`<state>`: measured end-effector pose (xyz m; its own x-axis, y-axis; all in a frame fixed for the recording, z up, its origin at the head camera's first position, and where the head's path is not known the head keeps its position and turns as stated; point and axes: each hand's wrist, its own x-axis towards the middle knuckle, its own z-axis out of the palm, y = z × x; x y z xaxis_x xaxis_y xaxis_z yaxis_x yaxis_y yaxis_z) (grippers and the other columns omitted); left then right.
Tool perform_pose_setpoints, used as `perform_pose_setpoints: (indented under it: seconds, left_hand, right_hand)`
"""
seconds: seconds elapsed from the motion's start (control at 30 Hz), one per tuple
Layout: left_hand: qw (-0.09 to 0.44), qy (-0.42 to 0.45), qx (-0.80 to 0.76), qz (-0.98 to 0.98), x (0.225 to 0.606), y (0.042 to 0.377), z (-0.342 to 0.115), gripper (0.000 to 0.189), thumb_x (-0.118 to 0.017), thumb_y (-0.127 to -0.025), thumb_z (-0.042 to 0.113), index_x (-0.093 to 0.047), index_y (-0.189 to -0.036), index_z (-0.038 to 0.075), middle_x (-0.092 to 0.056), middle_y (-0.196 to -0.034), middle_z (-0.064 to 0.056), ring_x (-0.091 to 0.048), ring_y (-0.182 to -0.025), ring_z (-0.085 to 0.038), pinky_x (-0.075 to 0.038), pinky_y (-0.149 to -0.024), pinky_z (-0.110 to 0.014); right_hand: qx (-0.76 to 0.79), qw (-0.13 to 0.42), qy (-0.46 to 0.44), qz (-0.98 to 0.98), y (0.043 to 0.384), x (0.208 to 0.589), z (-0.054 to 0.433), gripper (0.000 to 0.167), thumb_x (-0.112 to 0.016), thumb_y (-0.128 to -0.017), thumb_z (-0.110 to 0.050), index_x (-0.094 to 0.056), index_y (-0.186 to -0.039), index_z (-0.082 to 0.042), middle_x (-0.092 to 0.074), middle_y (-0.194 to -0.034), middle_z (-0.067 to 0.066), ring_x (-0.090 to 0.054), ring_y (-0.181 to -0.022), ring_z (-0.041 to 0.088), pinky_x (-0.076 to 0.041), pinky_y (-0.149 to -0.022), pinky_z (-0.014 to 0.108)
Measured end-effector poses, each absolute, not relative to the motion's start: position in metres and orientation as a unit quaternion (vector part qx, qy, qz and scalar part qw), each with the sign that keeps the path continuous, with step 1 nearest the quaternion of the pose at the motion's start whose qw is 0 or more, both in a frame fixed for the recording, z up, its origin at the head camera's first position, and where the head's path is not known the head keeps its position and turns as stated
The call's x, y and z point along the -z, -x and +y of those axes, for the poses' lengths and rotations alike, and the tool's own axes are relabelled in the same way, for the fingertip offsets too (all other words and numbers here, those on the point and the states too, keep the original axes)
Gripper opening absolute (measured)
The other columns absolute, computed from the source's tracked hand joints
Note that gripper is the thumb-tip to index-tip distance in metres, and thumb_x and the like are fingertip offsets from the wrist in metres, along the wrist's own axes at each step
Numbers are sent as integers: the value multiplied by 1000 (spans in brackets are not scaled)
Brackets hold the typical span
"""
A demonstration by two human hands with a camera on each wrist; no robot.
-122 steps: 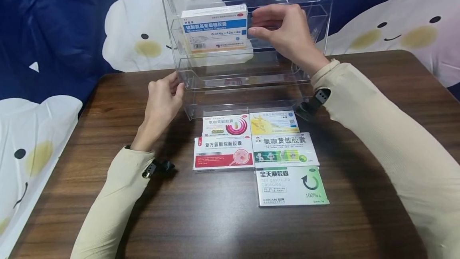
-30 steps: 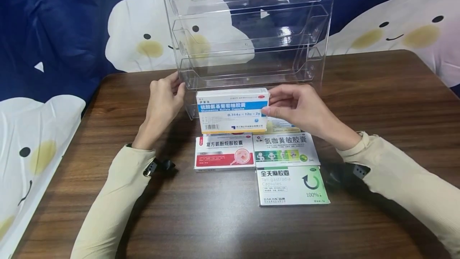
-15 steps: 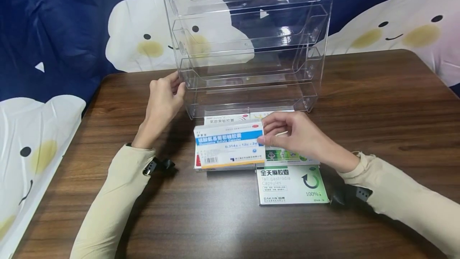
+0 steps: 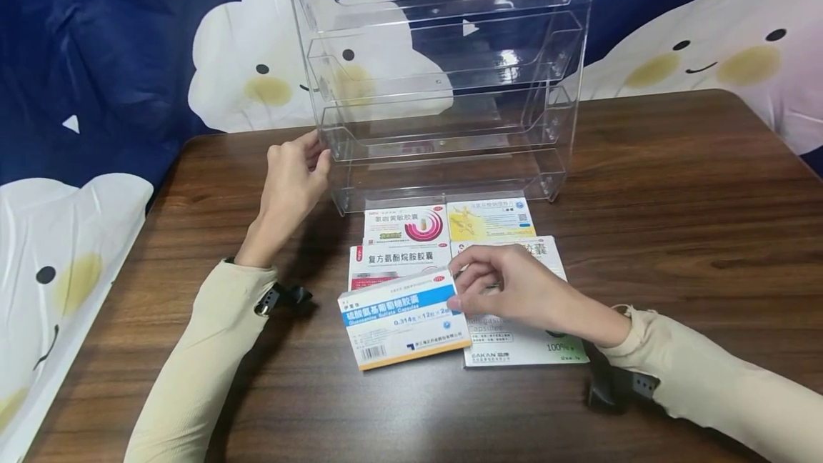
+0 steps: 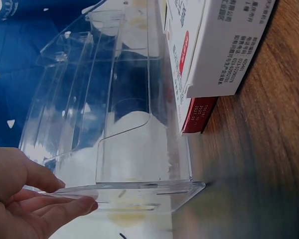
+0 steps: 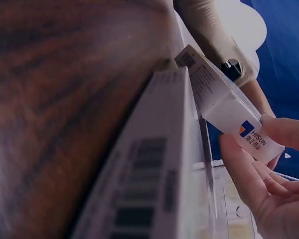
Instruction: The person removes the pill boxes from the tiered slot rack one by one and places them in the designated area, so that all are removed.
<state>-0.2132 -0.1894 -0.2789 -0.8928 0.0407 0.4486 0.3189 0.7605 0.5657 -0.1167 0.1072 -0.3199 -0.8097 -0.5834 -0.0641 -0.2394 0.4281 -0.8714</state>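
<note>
My right hand (image 4: 514, 288) pinches a white medicine box (image 4: 405, 320) with a blue band by its right end, between thumb and fingers. The box is tilted, low over the front of the other boxes; whether its lower edge touches the table I cannot tell. In the right wrist view its end panel (image 6: 244, 130) sits between my fingers. My left hand (image 4: 292, 177) holds the left side of a clear tiered rack (image 4: 444, 141). In the left wrist view the thumb and fingers pinch the rack's side panel (image 5: 139, 186).
In front of the rack lie a pink-ringed box (image 4: 405, 223), a yellow-and-white box (image 4: 491, 220), a red-and-white box (image 4: 398, 257), a box (image 4: 549, 263) partly behind my right hand, and a green-and-white box (image 4: 521, 349). All rest on the wooden table (image 4: 675, 198). A patterned cloth (image 4: 96, 77) hangs behind.
My right hand has brought the blue-banded box out of a middle tier of the rack, downward and toward me past the other boxes. My left hand stays at the rack's side.
</note>
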Motion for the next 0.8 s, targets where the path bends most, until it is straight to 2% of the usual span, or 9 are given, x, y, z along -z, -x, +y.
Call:
perform_pose_setpoints:
  seconds: [0.23, 0.4, 0.6, 0.7, 0.8]
  left_hand:
    - [212, 97, 333, -914, 280, 212, -190, 33, -55, -92, 0, -60, -122, -11, -65, -110, -25, -65, -102, -32, -52, -85, -40]
    - [213, 94, 335, -913, 281, 212, -190, 33, -55, -92, 0, -59, -123, -11, -65, -110, -26, -65, -101, -32, -53, -85, -40]
    - [211, 91, 335, -914, 281, 212, -189, 34, -55, -92, 1, -59, -124, -10, -65, -111, -25, -65, -102, -32, -53, -85, -39]
    - [210, 91, 336, -914, 281, 212, -189, 34, -54, -92, 1, -59, -125, -10, -64, -112, -25, -65, -102, -31, -52, -86, -39]
    - [209, 93, 336, -914, 280, 212, -189, 34, -54, -92, 1, -59, -124, -10, -64, -112, -25, -65, -103, -31, -52, -86, -39]
  right_hand:
    - [480, 194, 282, 807, 105, 323, 103, 41, -78, -81, -16, -58, -115, -4, -69, -79, -7, -64, -71, 10, -50, -77, 26]
    - [486, 211, 283, 799, 96, 321, 99, 51, -76, -82, -15, -52, -126, -7, -70, -78, -7, -67, -70, 13, -53, -66, 27]
    - [474, 224, 283, 804, 90, 316, 98, 54, -73, -86, -18, -48, -132, -7, -68, -73, -6, -66, -62, 14, -53, -56, 29]
    - [451, 202, 294, 818, 87, 314, 97, 54, -72, -87, -17, -47, -133, -5, -66, -69, -8, -62, -55, 10, -51, -50, 27]
    - [387, 126, 347, 845, 80, 311, 94, 48, -72, -86, -17, -52, -128, -4, -62, -70, -10, -55, -54, 2, -48, -49, 22]
